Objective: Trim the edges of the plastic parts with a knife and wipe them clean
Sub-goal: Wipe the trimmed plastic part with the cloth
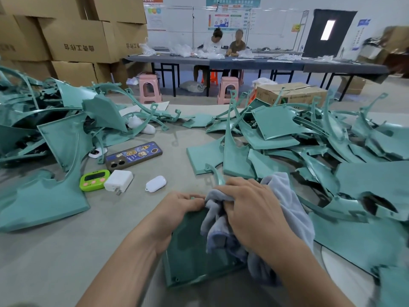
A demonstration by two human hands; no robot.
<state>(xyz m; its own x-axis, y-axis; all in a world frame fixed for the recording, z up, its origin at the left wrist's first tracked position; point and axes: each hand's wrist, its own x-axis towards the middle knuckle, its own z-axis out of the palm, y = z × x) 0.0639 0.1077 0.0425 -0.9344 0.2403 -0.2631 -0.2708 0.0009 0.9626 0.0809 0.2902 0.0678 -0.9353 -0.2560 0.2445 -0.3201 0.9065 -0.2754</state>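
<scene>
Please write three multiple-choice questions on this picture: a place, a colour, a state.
1. Where is the green timer? A) left of the white charger B) on the phone C) on a stool
2. What colour is the cloth? A) red B) grey-blue C) yellow
3. What does the right hand do? A) lies flat B) holds a knife C) grips the cloth

1 A: they lie side by side. 2 B: its folds look grey-blue. 3 C: fingers curl round it, while the left hand holds the plastic part.
</scene>
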